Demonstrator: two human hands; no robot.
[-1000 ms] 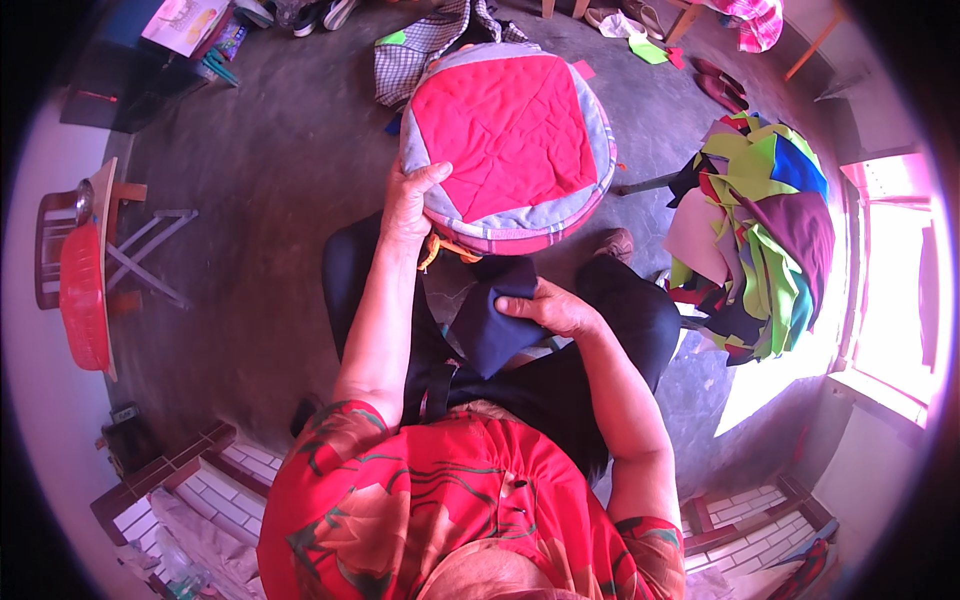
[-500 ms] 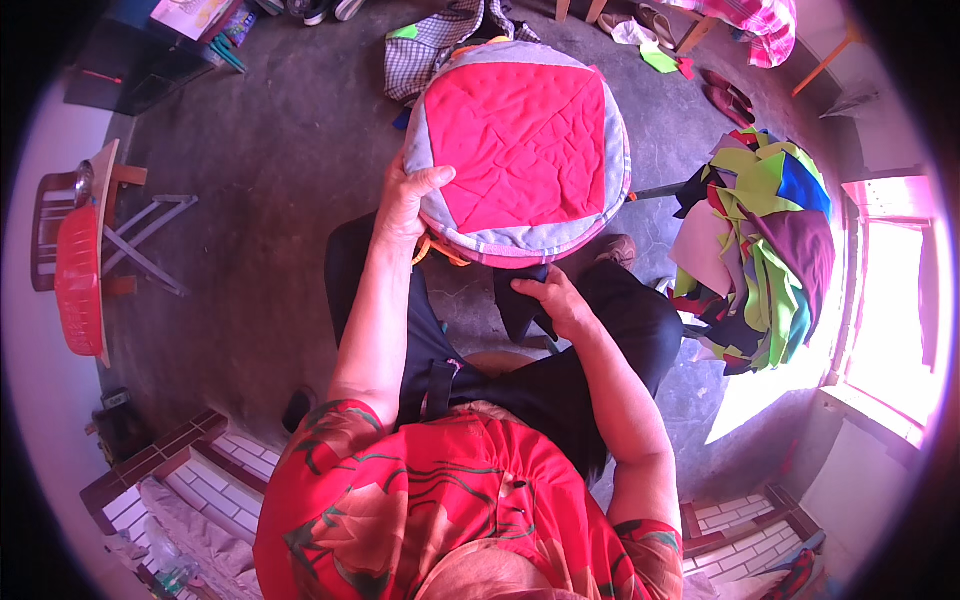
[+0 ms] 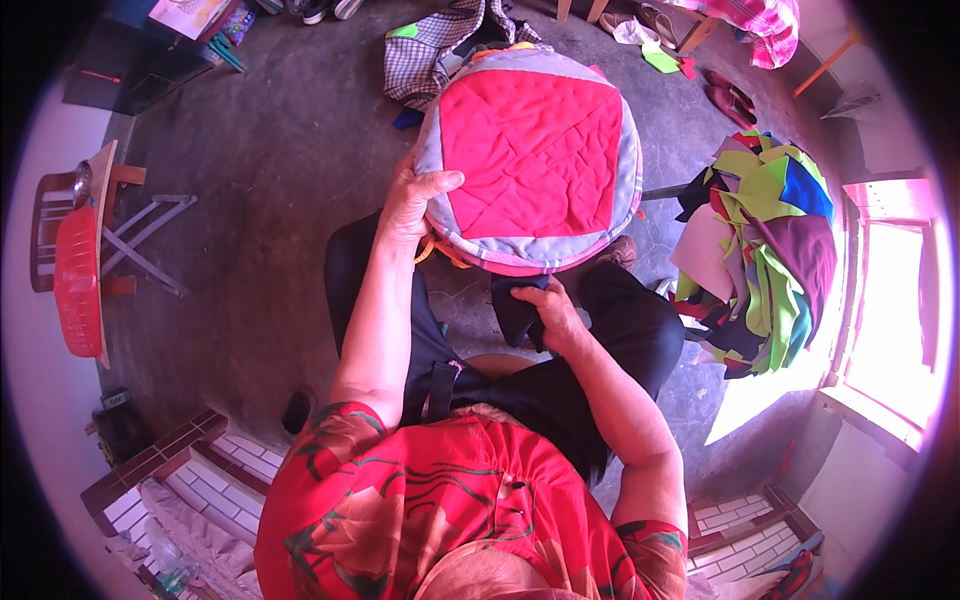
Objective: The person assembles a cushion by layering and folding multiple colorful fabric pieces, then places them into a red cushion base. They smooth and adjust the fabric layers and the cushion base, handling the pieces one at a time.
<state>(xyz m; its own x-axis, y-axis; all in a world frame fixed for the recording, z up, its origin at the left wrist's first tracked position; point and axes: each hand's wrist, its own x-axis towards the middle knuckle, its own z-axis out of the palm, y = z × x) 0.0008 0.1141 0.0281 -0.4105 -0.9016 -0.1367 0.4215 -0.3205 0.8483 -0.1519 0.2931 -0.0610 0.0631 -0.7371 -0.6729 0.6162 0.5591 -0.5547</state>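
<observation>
A round padded cushion (image 3: 530, 150) with a crinkled red square on top and a grey fabric border is held up in front of me. My left hand (image 3: 410, 200) grips its left edge, thumb on top and the other fingers hidden underneath. Just below the near rim, my right hand (image 3: 550, 310) is closed on a dark cloth piece (image 3: 513, 308), which hangs between thumb and fingers. Whether that cloth is joined to the cushion I cannot tell. Orange cord (image 3: 440, 252) shows under the rim beside my left wrist.
To the right stands a large heap of coloured fabric scraps (image 3: 765, 250), near a bright window (image 3: 895, 300). Checked cloth (image 3: 415, 70) lies on the floor beyond the cushion. A red plastic basket (image 3: 78, 280) stands at the far left, near a folding stand (image 3: 150, 240).
The cushion has shifted slightly to the right and toward me, with my left hand still on its edge. My right hand has moved a little, keeping hold of the dark cloth.
</observation>
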